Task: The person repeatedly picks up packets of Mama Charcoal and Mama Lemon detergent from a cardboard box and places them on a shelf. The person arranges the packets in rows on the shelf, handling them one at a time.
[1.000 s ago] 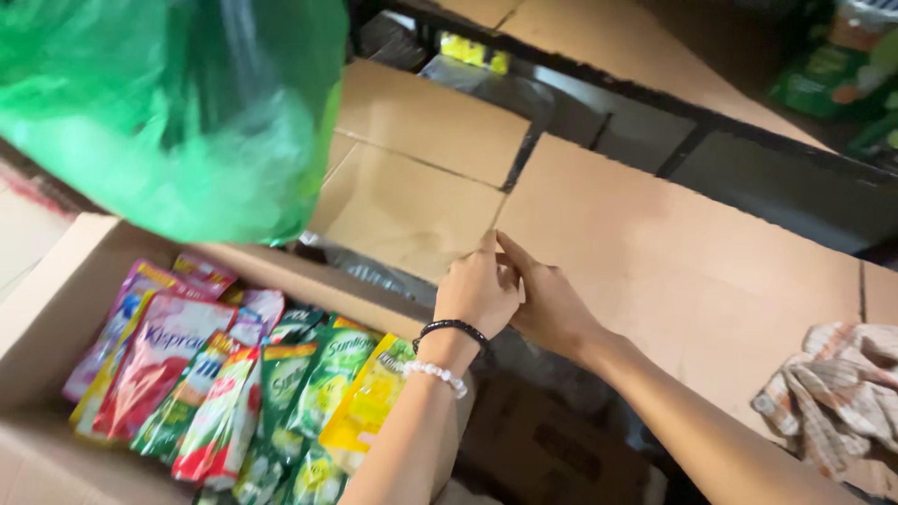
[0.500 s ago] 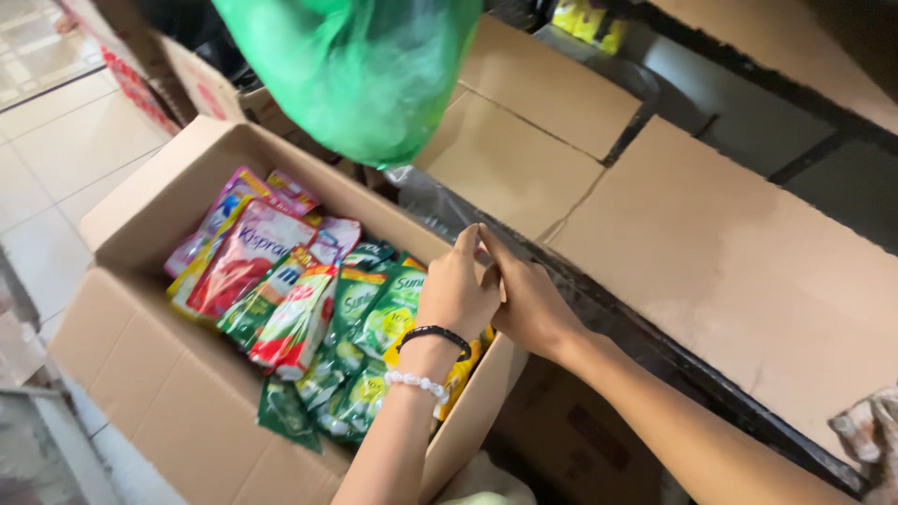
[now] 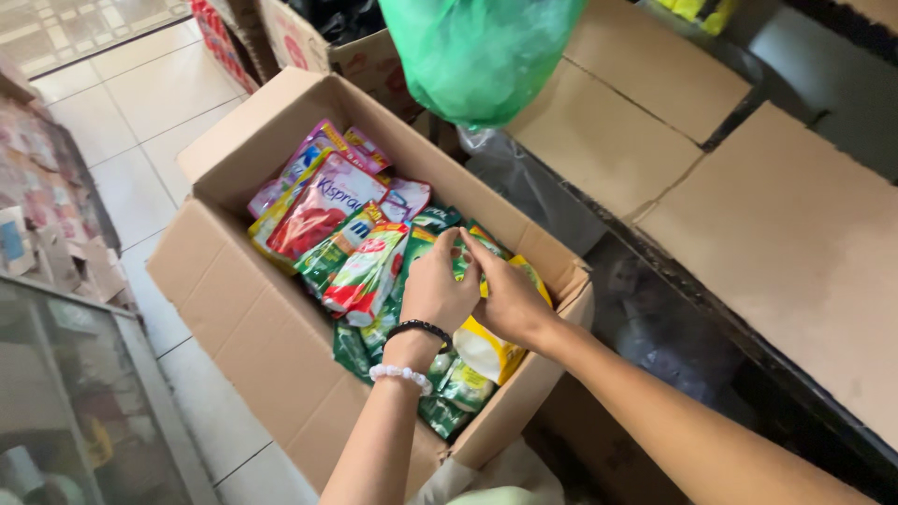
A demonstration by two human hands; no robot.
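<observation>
An open cardboard box (image 3: 253,318) on the floor holds several refill pouches: red and pink ones (image 3: 323,206) at the far end, green ones (image 3: 440,220) in the middle, a yellow one (image 3: 486,351) near me. My left hand (image 3: 435,290), with a black band and a white bead bracelet on the wrist, hovers over the green pouches. My right hand (image 3: 510,299) is pressed against it, and the fingertips of both meet just above a green pouch. The curled fingers hide whether they pinch anything.
A full green plastic bag (image 3: 477,56) hangs above the box's far corner. Flat cardboard sheets (image 3: 795,243) cover a dark shelf on the right. Another printed box (image 3: 318,37) stands behind. A glass cabinet (image 3: 75,402) is at the lower left, beside the tiled floor (image 3: 140,122).
Both hands, still joined, have moved from the edge of the flat cardboard sheet to over the pouches in the box. The view has swung left and down, showing the whole box.
</observation>
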